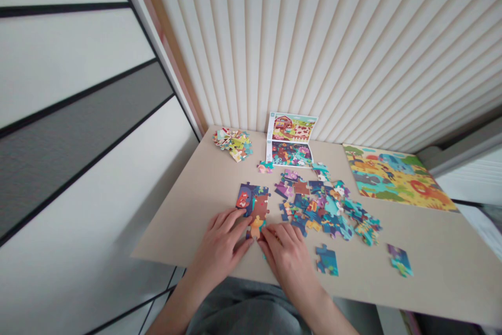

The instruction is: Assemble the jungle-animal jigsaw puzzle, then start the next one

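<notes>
A partly joined jigsaw puzzle (260,204) in dark blue, brown and orange lies near the table's front. My left hand (221,246) rests along its lower left side, fingers spread, fingertips touching the joined pieces. At the lower right corner, my right hand (288,251) has its thumb and fingers drawn together on a puzzle piece, mostly hidden under them. A bit of teal shows beneath that hand. To the right spreads a heap of loose puzzle pieces (314,207), mainly blue, purple and teal. One blue piece (327,260) lies apart, right of my right hand.
A folded picture card (292,139) leans on the pleated blind (259,37) at the back. Left of it sits another pile of pieces (235,144). A finished animal puzzle (396,175) lies at the right. One loose piece (400,260) is near the front right of the table (172,220).
</notes>
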Motion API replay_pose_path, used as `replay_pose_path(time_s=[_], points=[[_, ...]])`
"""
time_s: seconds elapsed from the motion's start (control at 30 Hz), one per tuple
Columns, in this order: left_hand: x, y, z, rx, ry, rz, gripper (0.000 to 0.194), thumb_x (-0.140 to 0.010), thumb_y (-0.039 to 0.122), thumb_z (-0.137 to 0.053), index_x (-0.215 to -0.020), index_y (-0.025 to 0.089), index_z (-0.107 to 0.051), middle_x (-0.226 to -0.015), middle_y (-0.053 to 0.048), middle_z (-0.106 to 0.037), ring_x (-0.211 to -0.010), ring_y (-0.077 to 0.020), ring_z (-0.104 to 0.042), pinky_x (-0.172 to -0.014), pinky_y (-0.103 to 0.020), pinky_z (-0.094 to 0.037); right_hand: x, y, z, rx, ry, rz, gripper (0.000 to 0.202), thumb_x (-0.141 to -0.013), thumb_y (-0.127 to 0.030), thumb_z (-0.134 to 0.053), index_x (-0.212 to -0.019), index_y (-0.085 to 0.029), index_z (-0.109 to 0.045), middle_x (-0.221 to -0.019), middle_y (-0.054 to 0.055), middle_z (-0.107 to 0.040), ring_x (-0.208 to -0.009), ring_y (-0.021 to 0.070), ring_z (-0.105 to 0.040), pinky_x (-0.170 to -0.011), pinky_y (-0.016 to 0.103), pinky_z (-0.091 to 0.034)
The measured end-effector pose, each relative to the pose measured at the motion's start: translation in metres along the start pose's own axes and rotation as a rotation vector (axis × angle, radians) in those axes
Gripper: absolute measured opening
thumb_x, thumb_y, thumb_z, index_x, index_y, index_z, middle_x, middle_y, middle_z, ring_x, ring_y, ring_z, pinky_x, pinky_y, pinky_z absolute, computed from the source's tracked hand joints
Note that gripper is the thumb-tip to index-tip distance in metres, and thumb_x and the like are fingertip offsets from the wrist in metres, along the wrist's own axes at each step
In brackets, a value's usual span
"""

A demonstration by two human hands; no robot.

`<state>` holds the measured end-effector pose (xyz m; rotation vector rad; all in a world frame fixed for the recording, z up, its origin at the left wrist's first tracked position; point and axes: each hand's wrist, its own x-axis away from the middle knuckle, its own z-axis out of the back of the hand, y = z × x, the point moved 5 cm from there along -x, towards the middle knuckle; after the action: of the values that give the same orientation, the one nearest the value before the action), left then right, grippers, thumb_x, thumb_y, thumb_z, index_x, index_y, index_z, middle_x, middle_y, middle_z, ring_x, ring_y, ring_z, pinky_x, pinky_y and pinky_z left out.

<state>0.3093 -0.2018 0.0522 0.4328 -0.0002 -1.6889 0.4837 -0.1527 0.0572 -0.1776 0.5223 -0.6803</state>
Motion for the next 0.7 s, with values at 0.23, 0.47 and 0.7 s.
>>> replay_pose_path(time_s=[0.23, 0.47, 0.7], points=[[0.0006, 0.0009, -0.0008, -0.008, -0.011, 0.004, 0.04, -0.102, 0.036, -0.064, -0.141, 0.026, -0.063, -0.144, -0.01, -0.061, -0.131, -0.0308, -0.056, -0.109, -0.05, -0.048, -0.0019, -0.0018, 0.0045, -0.01, 0.012, 0.016, 0.012, -0.104, -0.024, -0.065, -0.113, -0.02, -0.071, -0.105, 0.007, -0.072, -0.097, 0.023, -0.065, -0.09, 0.04, -0.051], [0.001, -0.0001, -0.0002, 0.003, 0.015, 0.007, 0.042, -0.1, 0.035, -0.066, -0.141, 0.024, -0.063, -0.143, -0.011, -0.063, -0.131, -0.0305, -0.058, -0.11, -0.049, -0.049, 0.0005, -0.0008, 0.0036, -0.008, -0.017, 0.005, 0.014, -0.105, -0.026, -0.064, -0.115, -0.022, -0.072, -0.107, 0.007, -0.072, -0.098, 0.0224, -0.065, -0.09, 0.04, -0.053], [0.0014, 0.0009, -0.0003, 0.013, 0.005, 0.012, 0.047, -0.1, 0.04, -0.067, -0.143, 0.023, -0.06, -0.144, -0.012, -0.062, -0.132, -0.0315, -0.057, -0.11, -0.05, -0.049, 0.0005, 0.0042, 0.0079, -0.098, -0.013, -0.01, 0.015, -0.106, -0.027, -0.061, -0.115, -0.023, -0.073, -0.11, 0.007, -0.074, -0.1, 0.0224, -0.067, -0.092, 0.04, -0.053]])
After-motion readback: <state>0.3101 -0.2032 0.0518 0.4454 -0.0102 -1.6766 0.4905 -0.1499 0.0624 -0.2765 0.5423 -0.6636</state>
